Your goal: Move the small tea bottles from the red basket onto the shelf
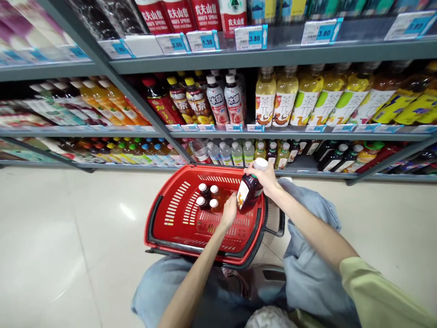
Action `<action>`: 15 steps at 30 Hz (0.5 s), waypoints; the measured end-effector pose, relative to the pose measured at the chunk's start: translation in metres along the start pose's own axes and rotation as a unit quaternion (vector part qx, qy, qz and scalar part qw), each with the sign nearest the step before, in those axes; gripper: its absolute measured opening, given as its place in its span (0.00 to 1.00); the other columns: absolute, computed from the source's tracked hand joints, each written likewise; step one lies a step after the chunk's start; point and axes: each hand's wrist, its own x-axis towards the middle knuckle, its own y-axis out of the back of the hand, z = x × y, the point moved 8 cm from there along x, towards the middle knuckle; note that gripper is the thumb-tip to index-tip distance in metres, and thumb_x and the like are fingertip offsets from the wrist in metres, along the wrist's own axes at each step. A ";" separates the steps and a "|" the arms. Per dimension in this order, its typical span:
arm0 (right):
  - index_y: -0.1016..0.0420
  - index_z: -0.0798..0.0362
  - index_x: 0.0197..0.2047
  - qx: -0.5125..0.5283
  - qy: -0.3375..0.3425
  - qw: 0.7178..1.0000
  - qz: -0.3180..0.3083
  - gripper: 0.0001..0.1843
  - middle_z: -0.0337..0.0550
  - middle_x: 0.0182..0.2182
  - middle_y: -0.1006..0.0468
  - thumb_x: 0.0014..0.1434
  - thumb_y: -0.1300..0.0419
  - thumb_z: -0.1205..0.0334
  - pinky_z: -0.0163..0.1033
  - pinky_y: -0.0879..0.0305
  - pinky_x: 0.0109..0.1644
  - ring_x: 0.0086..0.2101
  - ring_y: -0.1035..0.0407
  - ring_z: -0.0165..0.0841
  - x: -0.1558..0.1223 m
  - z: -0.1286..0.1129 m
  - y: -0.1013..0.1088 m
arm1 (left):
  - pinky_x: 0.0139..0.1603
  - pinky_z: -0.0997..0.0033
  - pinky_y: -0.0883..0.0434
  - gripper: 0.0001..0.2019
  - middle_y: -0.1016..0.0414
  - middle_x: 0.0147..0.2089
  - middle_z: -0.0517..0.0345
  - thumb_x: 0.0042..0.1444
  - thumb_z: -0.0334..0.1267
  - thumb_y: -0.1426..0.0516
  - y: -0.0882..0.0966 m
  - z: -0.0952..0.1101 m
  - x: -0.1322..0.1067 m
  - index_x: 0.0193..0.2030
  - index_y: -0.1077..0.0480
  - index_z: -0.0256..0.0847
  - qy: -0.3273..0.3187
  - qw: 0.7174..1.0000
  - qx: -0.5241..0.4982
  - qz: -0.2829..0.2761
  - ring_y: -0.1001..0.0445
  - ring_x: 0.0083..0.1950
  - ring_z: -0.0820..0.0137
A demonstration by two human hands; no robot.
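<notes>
1. While the right hand (265, 176) is clasping the dark bottle (250, 193) near its top, the left hand (230, 210) is meeting its lower side; whether that hand is gripping, I cannot tell.
2. The bottle is leaning above the red basket (191, 175), just right of frame centre.
3. Four white-capped bottles (202, 187) are standing inside the basket, near frame centre.
</notes>
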 end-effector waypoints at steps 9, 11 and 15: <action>0.29 0.52 0.24 0.069 0.124 0.984 0.108 0.11 0.36 0.22 0.24 0.37 0.31 0.64 0.41 0.27 0.42 0.33 0.22 0.38 0.020 -0.044 0.061 | 0.59 0.57 0.28 0.24 0.18 0.51 0.44 0.66 0.49 0.49 -0.037 0.005 -0.027 0.60 0.29 0.36 -0.080 0.975 0.137 -0.158 0.19 0.52 0.58; 0.30 0.52 0.24 0.065 0.159 0.974 0.144 0.10 0.34 0.21 0.26 0.38 0.32 0.64 0.41 0.27 0.41 0.32 0.22 0.38 0.026 -0.056 0.082 | 0.58 0.62 0.28 0.21 0.18 0.51 0.45 0.67 0.48 0.50 -0.045 0.016 -0.035 0.55 0.26 0.37 -0.124 0.965 0.145 -0.178 0.20 0.53 0.60; 0.31 0.52 0.24 -0.003 0.235 0.951 0.201 0.10 0.35 0.22 0.27 0.41 0.32 0.62 0.41 0.27 0.41 0.30 0.25 0.35 0.038 -0.077 0.119 | 0.56 0.65 0.27 0.18 0.17 0.49 0.48 0.67 0.46 0.50 -0.050 0.031 -0.040 0.51 0.24 0.39 -0.154 0.959 0.153 -0.182 0.19 0.51 0.62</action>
